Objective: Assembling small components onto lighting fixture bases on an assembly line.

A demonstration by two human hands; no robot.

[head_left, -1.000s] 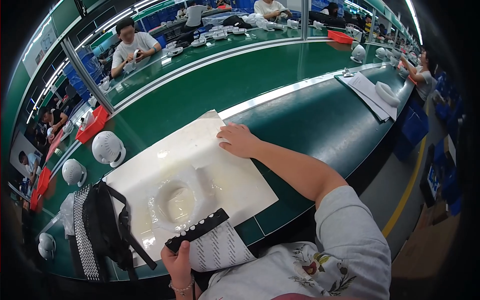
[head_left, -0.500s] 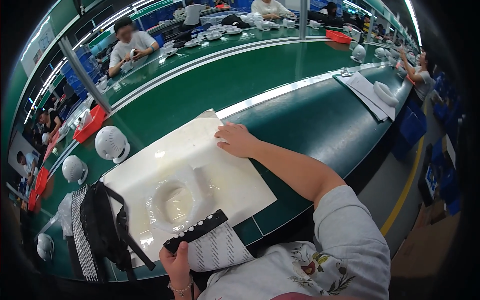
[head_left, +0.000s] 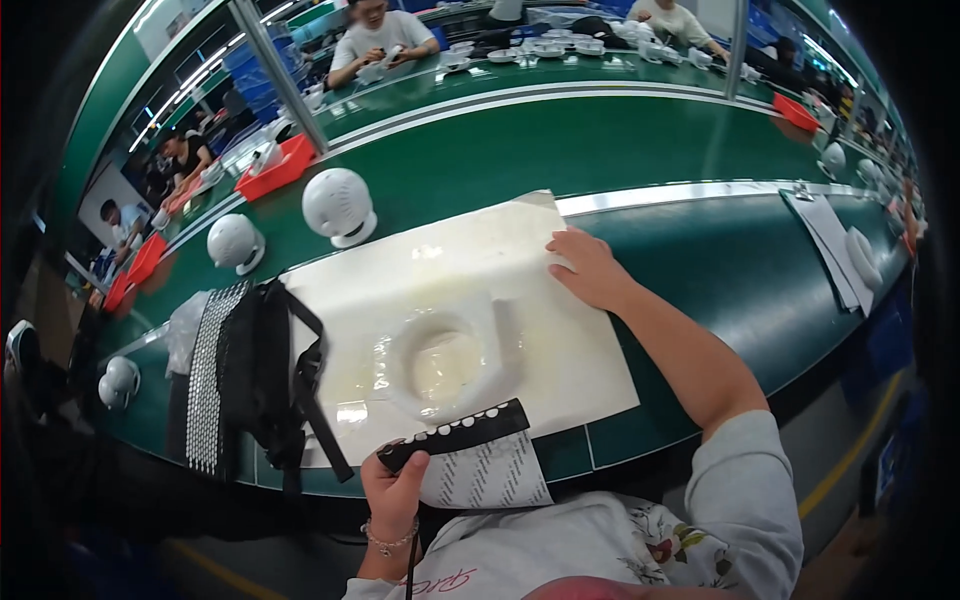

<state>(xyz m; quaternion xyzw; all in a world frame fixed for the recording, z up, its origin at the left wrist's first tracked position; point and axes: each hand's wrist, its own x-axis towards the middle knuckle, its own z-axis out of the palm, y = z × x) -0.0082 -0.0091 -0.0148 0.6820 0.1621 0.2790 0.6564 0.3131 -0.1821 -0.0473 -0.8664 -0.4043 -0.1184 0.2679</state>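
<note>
My left hand [head_left: 396, 487] grips the near end of a black strip studded with white beads [head_left: 462, 434], held over the front edge of a white mat [head_left: 560, 350]. A sheet of beaded mesh [head_left: 492, 476] hangs below the strip. My right hand [head_left: 588, 268] lies flat on the mat's far right edge, fingers together, holding nothing. A white ring-shaped mould [head_left: 440, 352] sits in the middle of the mat, between my two hands.
A black strap bundle [head_left: 262, 378] and a silver studded band [head_left: 208, 380] lie left of the mat. White dome-shaped parts [head_left: 338, 205] stand on the green bench [head_left: 700, 270]. Red trays [head_left: 276, 170] and other workers are at the back. Papers [head_left: 835, 245] lie at the right.
The view has shifted slightly, so the bench sits lower in the picture. Both hands keep their places on the strip and the mat.
</note>
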